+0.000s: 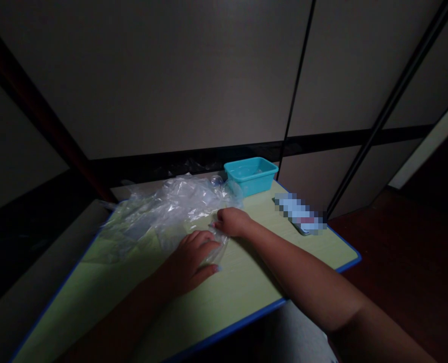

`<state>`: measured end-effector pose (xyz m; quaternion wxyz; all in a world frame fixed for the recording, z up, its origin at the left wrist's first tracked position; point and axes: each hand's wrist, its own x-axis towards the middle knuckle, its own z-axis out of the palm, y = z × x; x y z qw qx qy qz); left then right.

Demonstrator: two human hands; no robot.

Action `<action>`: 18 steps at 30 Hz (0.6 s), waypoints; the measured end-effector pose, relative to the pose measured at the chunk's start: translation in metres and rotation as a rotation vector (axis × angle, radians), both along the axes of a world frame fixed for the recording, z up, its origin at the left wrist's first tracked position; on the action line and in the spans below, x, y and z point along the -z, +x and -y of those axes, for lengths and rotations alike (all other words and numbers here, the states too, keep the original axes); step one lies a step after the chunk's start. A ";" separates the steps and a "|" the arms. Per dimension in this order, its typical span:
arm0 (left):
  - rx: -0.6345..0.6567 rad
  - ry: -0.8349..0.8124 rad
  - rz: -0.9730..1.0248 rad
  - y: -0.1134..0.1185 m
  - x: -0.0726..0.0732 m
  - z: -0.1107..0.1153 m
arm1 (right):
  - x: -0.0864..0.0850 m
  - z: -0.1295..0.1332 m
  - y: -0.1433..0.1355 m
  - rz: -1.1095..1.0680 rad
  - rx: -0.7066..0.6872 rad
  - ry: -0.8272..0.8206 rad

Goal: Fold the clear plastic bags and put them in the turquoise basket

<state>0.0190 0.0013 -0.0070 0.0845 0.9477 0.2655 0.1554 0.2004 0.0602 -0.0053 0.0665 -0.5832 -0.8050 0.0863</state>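
A small clear plastic bag [212, 256] lies partly under my left hand [195, 257], whose fingers are stretched out with the thumb apart. Curled at the bag's far end, my right hand [232, 222] pinches its plastic between thumb and fingers. The exact edge in that pinch is hard to make out. Just beyond both hands, a loose heap of clear plastic bags [178, 199] spreads across the far left of the table.
A turquoise plastic basket [251, 184] stands at the back of the pale green table [224, 310], which has a blue edge. To the right lies a flat, phone-like thing [299, 214], blurred out. Large panels [193, 80] rise behind the table.
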 end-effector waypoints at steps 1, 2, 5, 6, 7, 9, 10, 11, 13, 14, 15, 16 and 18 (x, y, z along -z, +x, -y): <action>0.003 0.007 -0.003 0.000 0.000 0.000 | 0.000 0.000 0.000 -0.001 -0.001 -0.003; -0.001 0.027 0.013 0.001 -0.001 0.001 | 0.000 0.000 0.000 -0.003 -0.002 -0.007; -0.062 0.127 0.168 -0.002 -0.004 0.002 | 0.000 -0.001 0.000 -0.006 0.001 -0.023; -0.096 0.153 0.236 -0.004 -0.006 0.002 | 0.000 -0.001 0.000 -0.006 0.000 -0.027; -0.133 0.161 0.302 -0.007 -0.007 0.001 | 0.000 -0.002 0.000 -0.007 -0.001 -0.030; -0.217 0.112 0.438 -0.013 -0.007 -0.002 | 0.000 -0.003 0.000 -0.009 -0.008 -0.038; -0.262 0.048 0.514 -0.015 -0.007 -0.005 | 0.000 -0.003 0.001 -0.011 -0.013 -0.042; -0.305 -0.038 0.594 -0.018 -0.005 -0.008 | -0.001 -0.003 0.001 -0.009 -0.015 -0.049; -0.379 -0.226 0.739 -0.020 -0.002 -0.014 | -0.001 -0.003 0.001 -0.003 -0.014 -0.063; -0.396 -0.284 0.757 -0.021 -0.001 -0.016 | -0.002 -0.003 0.002 0.000 -0.010 -0.066; -0.385 -0.303 0.719 -0.020 0.000 -0.017 | -0.003 -0.002 0.002 0.002 -0.003 -0.065; -0.348 -0.283 0.637 -0.018 0.001 -0.016 | -0.003 -0.001 0.002 0.003 0.004 -0.063; -0.224 -0.181 0.406 -0.013 0.000 -0.012 | -0.005 0.001 0.002 0.004 0.017 -0.057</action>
